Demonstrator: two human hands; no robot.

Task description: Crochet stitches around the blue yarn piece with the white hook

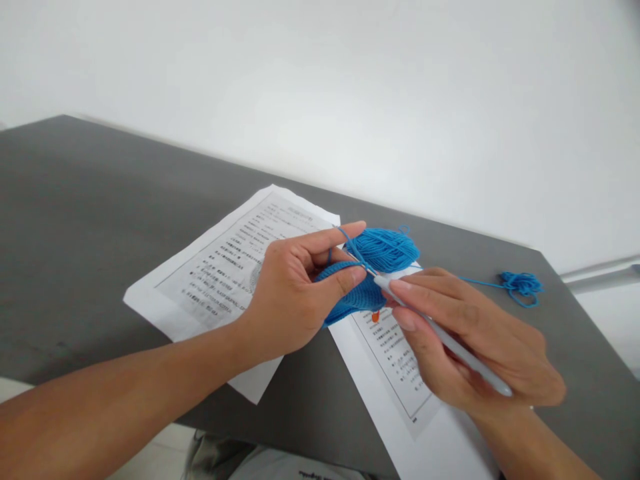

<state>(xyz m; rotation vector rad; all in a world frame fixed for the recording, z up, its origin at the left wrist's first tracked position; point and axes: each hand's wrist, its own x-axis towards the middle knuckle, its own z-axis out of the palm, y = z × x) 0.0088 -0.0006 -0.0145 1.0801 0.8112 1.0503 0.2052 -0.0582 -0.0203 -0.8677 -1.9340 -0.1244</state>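
My left hand (300,287) pinches a piece of blue crochet work (363,297) between thumb and fingers, its index finger stretched out with a strand of blue yarn running over it. In my right hand (470,333) is a crochet hook (450,341) with a pale grey handle, held like a pen. The hook's metal tip meets the upper edge of the crochet work beside my left thumb. A small orange piece (376,317) shows just below the work. Right behind my hands lies a ball of blue yarn (387,248).
Two printed sheets lie on the dark grey table (100,200): one sheet (210,267) at the left, another sheet (395,393) under my hands. A small tangle of blue yarn (521,283) rests at the right, with a strand leading toward my right hand. A white wall (320,87) rises behind.
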